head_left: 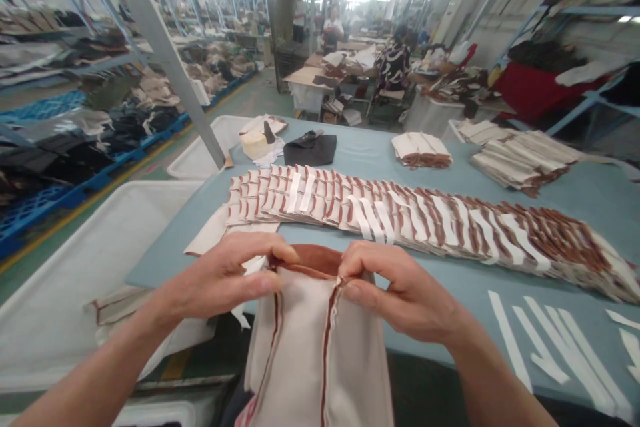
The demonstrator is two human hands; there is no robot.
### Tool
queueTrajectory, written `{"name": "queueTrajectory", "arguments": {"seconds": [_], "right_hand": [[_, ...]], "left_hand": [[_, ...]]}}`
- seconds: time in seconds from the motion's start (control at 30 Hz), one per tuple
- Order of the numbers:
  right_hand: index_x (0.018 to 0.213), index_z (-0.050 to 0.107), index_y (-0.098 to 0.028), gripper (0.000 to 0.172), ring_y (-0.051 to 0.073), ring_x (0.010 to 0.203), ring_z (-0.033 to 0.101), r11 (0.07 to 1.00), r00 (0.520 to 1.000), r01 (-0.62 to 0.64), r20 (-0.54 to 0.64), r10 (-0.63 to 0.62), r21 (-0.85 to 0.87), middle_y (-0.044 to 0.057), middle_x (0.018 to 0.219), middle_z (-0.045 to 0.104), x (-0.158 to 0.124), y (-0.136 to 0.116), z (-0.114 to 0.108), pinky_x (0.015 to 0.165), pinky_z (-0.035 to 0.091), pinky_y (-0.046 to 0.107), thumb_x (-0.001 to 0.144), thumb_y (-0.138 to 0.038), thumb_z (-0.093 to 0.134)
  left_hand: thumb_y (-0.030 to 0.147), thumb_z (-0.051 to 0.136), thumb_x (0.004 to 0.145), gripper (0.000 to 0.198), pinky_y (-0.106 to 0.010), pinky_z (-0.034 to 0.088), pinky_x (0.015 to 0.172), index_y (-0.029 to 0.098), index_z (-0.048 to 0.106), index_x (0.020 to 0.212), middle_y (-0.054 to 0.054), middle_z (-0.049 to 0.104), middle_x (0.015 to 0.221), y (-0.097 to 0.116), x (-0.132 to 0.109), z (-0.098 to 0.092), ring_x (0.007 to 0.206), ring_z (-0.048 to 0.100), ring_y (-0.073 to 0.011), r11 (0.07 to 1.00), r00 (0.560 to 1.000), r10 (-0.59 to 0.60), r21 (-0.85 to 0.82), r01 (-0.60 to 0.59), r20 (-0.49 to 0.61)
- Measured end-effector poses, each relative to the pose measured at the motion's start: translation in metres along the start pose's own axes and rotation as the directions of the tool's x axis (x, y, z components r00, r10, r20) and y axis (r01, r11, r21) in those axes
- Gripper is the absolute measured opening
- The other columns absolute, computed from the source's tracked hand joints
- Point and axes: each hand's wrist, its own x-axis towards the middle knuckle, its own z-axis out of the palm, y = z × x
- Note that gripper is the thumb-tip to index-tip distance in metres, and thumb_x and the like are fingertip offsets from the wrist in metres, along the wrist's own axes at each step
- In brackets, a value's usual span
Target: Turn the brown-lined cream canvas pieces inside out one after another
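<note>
A cream fabric piece (303,340) sewn into a pouch hangs in front of me, with brown seam edges and a brown inside showing at its open top. My left hand (235,273) pinches the left corner of that rim between thumb and fingers. At the right seam, my right hand (395,287) grips the rim the same way. The lower end of the piece runs out of the frame below. Just beyond my hands lies a long row of overlapping cream and brown sewn pieces (320,197), with white strips (443,220) across it.
More white strips (565,340) lie on the blue-green table (450,320) at right. Stacks of pieces (421,149) and a black cloth (310,149) sit toward the back. A white bin (100,247) stands at left, near a slanted metal post (165,47). People (393,63) are farther off.
</note>
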Motion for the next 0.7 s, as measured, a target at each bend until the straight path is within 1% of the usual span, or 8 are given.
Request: {"name": "queueTrajectory", "arguments": {"seconds": [0.07,0.13,0.2,0.27,0.4,0.53,0.63,0.7], "right_hand": [[0.084,0.063,-0.020,0.033,0.014,0.069,0.058,0.999,0.999,0.032,0.026,-0.031,-0.034,0.002,0.077,0.066,0.008,-0.005,-0.001,0.066,0.042,0.026,0.107,-0.041,0.052],[0.083,0.062,-0.020,0.032,0.013,0.068,0.057,0.995,0.998,0.054,0.032,-0.052,-0.080,0.001,0.076,0.066,0.013,-0.007,-0.001,0.068,0.042,0.026,0.107,-0.039,0.052],[0.083,0.061,-0.020,0.030,0.013,0.067,0.056,0.991,0.998,0.061,0.042,-0.057,-0.122,0.001,0.075,0.066,0.015,-0.007,0.000,0.069,0.042,0.027,0.107,-0.036,0.052],[0.081,0.060,-0.020,0.029,0.013,0.066,0.055,0.988,0.998,0.049,0.051,-0.042,-0.143,0.001,0.075,0.066,0.015,-0.006,0.000,0.068,0.042,0.026,0.105,-0.034,0.054],[0.079,0.059,-0.020,0.024,0.013,0.066,0.055,0.982,0.998,-0.020,0.057,0.031,-0.187,0.000,0.073,0.063,0.012,-0.001,0.000,0.065,0.039,0.026,0.102,-0.030,0.057],[0.080,0.059,-0.020,0.022,0.014,0.067,0.055,0.972,0.995,-0.060,0.065,0.076,-0.225,0.000,0.073,0.063,0.010,0.005,0.002,0.065,0.038,0.027,0.100,-0.028,0.057],[0.079,0.058,-0.020,0.020,0.016,0.070,0.056,0.968,0.992,-0.083,0.074,0.104,-0.237,0.001,0.075,0.064,0.011,0.008,0.003,0.067,0.039,0.028,0.098,-0.025,0.056],[0.079,0.056,-0.021,0.018,0.017,0.073,0.056,0.967,0.990,-0.097,0.073,0.118,-0.236,0.002,0.076,0.064,0.011,0.010,0.005,0.068,0.040,0.029,0.097,-0.024,0.053]], "left_hand": [[0.031,0.065,0.095,0.018,-0.021,0.048,0.079,0.014,0.071,0.099,-0.005,0.075,0.093,0.004,0.009,0.006,0.082,0.067,-0.0158,0.999,0.999,0.038,-0.031,-0.038,0.025],[0.025,0.065,0.093,0.012,-0.020,0.047,0.074,0.014,0.070,0.093,-0.003,0.074,0.085,0.009,0.019,0.014,0.075,0.064,-0.0128,0.994,0.998,0.066,-0.085,-0.064,0.024],[0.021,0.065,0.090,0.009,-0.019,0.045,0.068,0.013,0.069,0.087,-0.001,0.071,0.077,0.012,0.026,0.020,0.068,0.060,-0.0110,0.991,0.998,0.056,-0.123,-0.056,0.003],[0.018,0.064,0.086,0.008,-0.019,0.043,0.064,0.013,0.069,0.082,0.000,0.067,0.072,0.013,0.031,0.024,0.064,0.055,-0.0102,0.990,1.000,0.017,-0.137,-0.016,0.008],[0.014,0.059,0.081,0.010,-0.018,0.037,0.057,0.012,0.066,0.074,0.003,0.058,0.065,0.013,0.035,0.025,0.059,0.047,-0.0082,0.984,0.995,-0.068,-0.161,0.080,0.078],[0.013,0.057,0.078,0.011,-0.018,0.033,0.054,0.012,0.065,0.071,0.005,0.052,0.062,0.014,0.041,0.026,0.058,0.042,-0.0075,0.967,0.983,-0.130,-0.202,0.155,0.132],[0.014,0.057,0.076,0.012,-0.018,0.031,0.053,0.013,0.062,0.065,0.005,0.048,0.060,0.012,0.043,0.028,0.057,0.040,-0.0073,0.950,0.975,-0.163,-0.242,0.196,0.149],[0.016,0.058,0.076,0.011,-0.018,0.031,0.052,0.013,0.061,0.066,0.005,0.048,0.060,0.010,0.042,0.030,0.057,0.039,-0.0074,0.924,0.965,-0.208,-0.291,0.248,0.159]]}}
